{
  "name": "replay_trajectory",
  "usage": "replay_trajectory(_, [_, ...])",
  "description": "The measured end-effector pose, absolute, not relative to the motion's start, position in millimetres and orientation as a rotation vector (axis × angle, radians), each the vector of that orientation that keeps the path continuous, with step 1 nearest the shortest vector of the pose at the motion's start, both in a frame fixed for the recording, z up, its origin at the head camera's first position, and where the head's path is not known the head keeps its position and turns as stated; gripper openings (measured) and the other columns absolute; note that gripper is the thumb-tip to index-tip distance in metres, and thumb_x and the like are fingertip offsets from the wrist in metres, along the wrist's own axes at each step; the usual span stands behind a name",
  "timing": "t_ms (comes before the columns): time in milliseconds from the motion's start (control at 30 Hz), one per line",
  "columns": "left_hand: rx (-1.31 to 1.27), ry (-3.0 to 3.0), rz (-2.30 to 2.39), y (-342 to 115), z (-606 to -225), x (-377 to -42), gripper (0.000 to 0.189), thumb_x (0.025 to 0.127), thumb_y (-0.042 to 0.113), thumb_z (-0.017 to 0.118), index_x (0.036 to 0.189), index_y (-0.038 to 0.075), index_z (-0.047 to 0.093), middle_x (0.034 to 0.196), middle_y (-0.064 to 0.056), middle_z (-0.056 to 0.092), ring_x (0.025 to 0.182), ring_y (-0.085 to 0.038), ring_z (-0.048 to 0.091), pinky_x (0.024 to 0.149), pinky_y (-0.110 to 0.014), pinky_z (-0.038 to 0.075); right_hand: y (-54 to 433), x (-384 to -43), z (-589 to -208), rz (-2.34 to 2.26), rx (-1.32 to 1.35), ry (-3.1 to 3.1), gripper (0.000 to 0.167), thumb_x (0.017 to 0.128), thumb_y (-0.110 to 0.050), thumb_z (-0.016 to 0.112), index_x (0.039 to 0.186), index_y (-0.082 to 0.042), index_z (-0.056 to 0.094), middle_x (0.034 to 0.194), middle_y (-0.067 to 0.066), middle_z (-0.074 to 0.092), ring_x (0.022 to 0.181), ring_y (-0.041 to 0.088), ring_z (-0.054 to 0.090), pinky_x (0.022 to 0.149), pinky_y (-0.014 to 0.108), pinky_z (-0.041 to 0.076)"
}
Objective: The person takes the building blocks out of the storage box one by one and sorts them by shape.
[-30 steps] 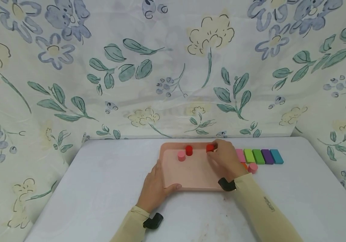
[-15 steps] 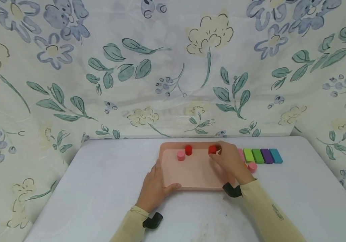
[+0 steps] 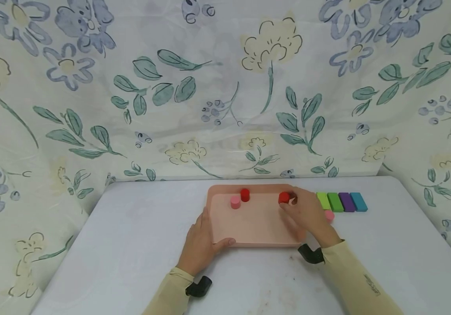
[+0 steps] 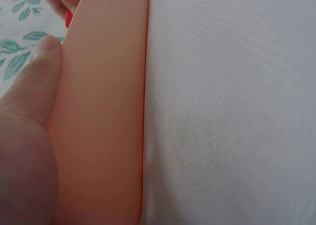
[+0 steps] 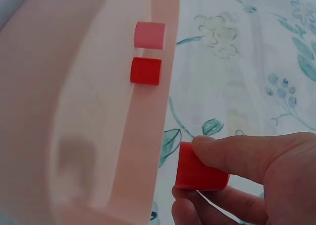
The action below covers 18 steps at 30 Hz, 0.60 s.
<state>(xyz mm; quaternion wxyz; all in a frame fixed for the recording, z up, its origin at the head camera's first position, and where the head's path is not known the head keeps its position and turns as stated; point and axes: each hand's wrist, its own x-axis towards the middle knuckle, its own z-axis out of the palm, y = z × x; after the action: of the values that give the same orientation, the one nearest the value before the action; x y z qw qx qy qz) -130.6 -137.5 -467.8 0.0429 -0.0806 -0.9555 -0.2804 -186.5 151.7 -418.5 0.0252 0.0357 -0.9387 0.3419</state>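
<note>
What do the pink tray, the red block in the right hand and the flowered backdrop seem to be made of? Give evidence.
Pink tray: probably plastic, matte; smooth, even-coloured walls and rounded corners suggest moulding.
Red block: smooth, low sheen; painted wood or plastic, as the even colour shows no grain.
Flowered backdrop: likely fabric, perhaps plastic sheet, fairly matte; it creases.

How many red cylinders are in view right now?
2. One red cylinder stands in the peach-pink tray, beside a pink cylinder; the other red one is pinched in the right hand. More could be hidden behind that hand.
</note>
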Motion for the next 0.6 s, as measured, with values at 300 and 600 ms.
replay_trajectory(300, [-0.253,-2.913,-0.868,-138,-469,-132,0.115,0.08,0.054,0.08,0.155,-0.007,0.019,0.15,-0.027,0.04,0.127,-0.043,0.048,0.11,-0.057,0.036,162,-178,-418,1.04,0.121,-2.913,0.039,0.092,-0.018,0.073,0.124,0.002,0.064,0.105,0.013,0.067,0.094,0.03,0.058,0.077,0.039,0.055])
replay_trajectory(600, [-0.253,-2.917,-0.865,-138,-470,-133,0.115,0.08,0.054,0.08,0.155,-0.007,0.019,0.15,-0.026,0.041,0.126,-0.042,0.048,0.11,-0.057,0.037,176,-167,-422,1.045,0.138,-2.855,0.041,0.092,-0.018,0.073,0.127,0.001,0.063,0.109,0.014,0.068,0.095,0.03,0.058,0.079,0.041,0.055])
